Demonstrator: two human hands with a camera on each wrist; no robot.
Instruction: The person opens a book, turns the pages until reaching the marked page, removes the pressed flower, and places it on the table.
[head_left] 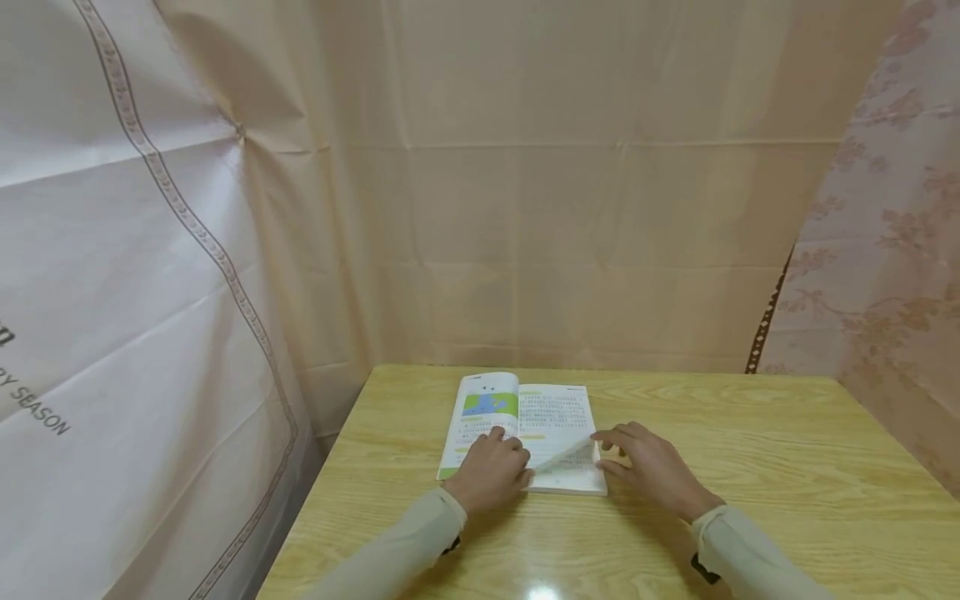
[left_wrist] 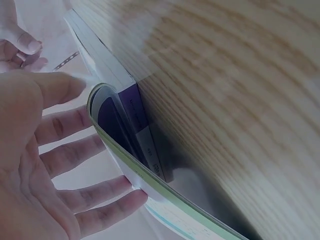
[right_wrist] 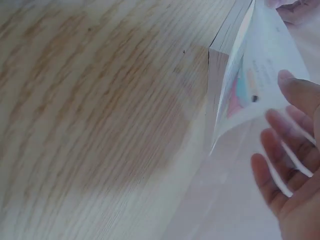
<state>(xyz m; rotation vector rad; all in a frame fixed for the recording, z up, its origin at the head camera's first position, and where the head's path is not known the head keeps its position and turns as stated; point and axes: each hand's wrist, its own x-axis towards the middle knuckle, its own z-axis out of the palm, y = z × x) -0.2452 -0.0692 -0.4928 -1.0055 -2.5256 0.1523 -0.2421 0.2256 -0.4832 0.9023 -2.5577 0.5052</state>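
Note:
An open book [head_left: 551, 417] with printed text and a coloured picture lies on the wooden table. My left hand [head_left: 491, 473] rests on the left page near the spine, fingers extended. In the left wrist view, the left hand's fingers [left_wrist: 107, 192] lie against the bowed left side of the book. At the right edge of the book is my right hand [head_left: 652, 467]. Its fingertips touch a raised page [head_left: 570, 454] whose lower corner is lifted. In the right wrist view, the thumb overlaps this page [right_wrist: 267, 65] and the other fingers are spread, with a gap to the thumb.
The book lies near the middle of the wooden table [head_left: 750, 450]. Behind the table hangs a beige cloth [head_left: 562, 208]. A white printed cloth [head_left: 150, 333] hangs at the left, and a flowered one [head_left: 892, 250] at the right.

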